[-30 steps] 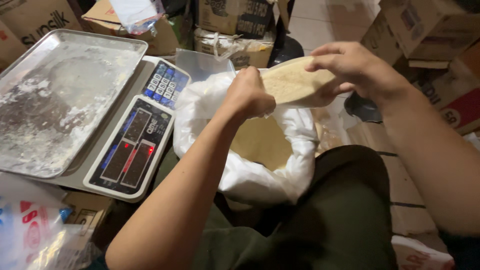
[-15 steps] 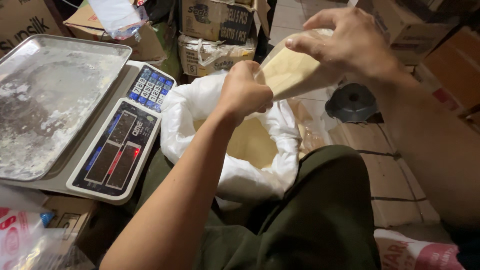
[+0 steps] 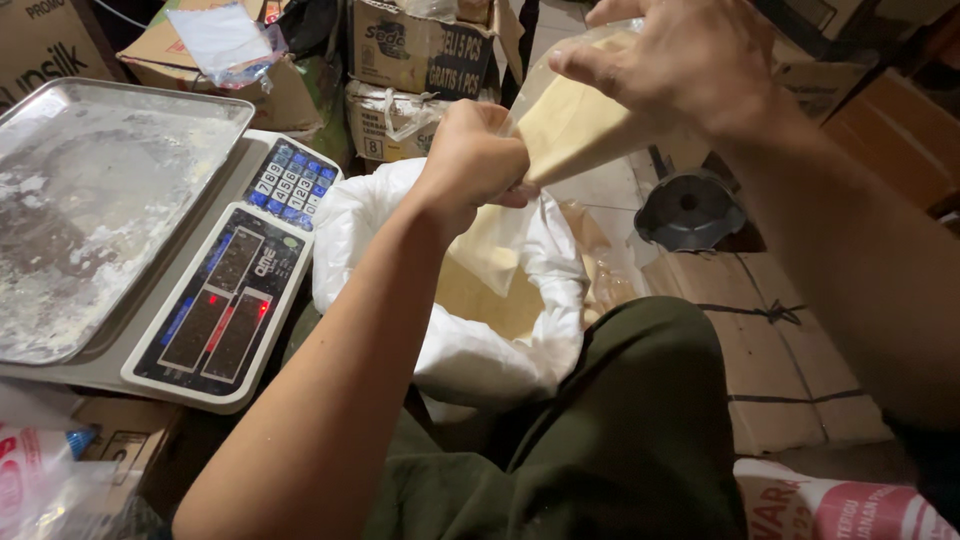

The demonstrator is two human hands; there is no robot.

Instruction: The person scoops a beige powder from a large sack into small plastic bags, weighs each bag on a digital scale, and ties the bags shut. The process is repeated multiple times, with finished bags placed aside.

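Both hands grip one small clear plastic bag [image 3: 575, 125] of pale yellow powder at upper centre of the frame. The left hand [image 3: 470, 160] is closed in a fist around its lower end; the right hand [image 3: 690, 65] curls over its upper end, fingers pinching the plastic. Just below, a large white sack [image 3: 470, 350] stands open, holding the same yellow powder. At left, a digital scale [image 3: 225, 300] carries a flour-dusted metal tray [image 3: 90, 210].
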